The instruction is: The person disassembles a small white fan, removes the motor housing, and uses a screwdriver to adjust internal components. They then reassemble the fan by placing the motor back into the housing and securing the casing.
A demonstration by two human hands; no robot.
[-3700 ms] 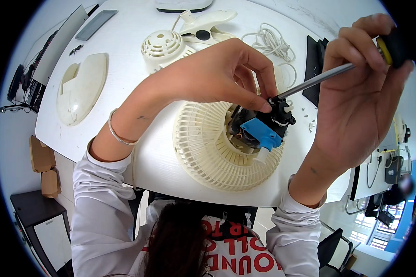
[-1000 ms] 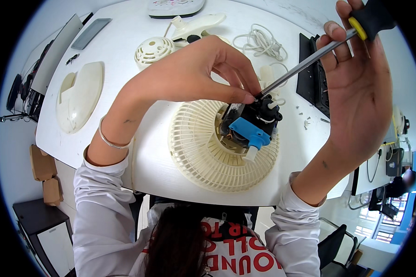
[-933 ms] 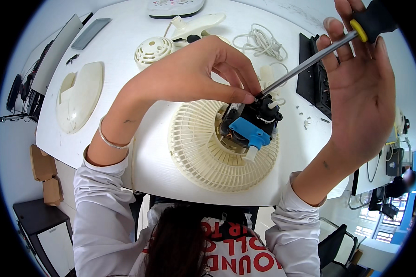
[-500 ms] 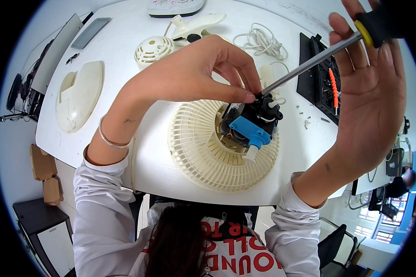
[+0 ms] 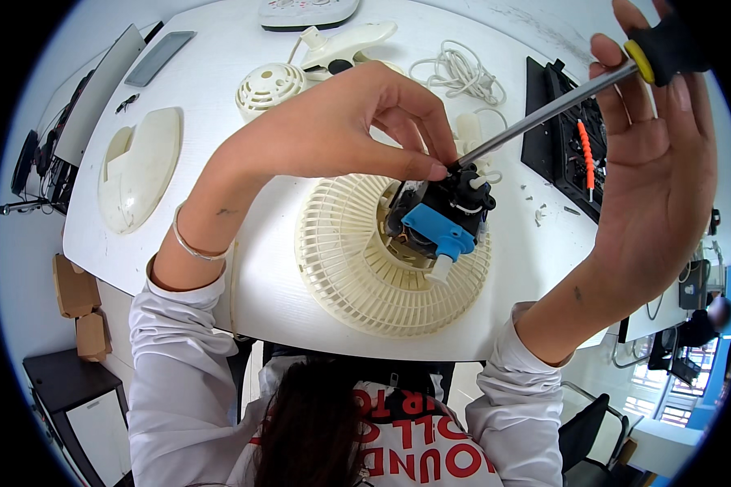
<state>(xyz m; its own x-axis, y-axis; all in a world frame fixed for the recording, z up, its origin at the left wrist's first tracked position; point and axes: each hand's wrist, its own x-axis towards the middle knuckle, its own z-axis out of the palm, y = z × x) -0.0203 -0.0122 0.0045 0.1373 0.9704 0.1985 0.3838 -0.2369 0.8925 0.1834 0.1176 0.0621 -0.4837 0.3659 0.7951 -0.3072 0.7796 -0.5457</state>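
Note:
A cream fan grille lies on the white table, and a black fan motor with a blue bracket sits over its middle. My left hand reaches across from the left, its thumb and fingers closed on the motor's upper edge. Up at the right, my right hand holds the dark handle of a long screwdriver, palm showing and several fingers loosely bent. The shaft slants down to the motor, its tip beside my left thumb. Exactly what the tip meets is too small to tell.
A cream cover lies at the left. Behind are a slotted round housing, a cream stand part and a coiled cable. A black tool case with an orange-handled tool is at the right, near small debris.
My right hand and the screwdriver handle have shifted slightly to the right, with the fingers moved a little around the handle. The left hand and the motor look nearly the same.

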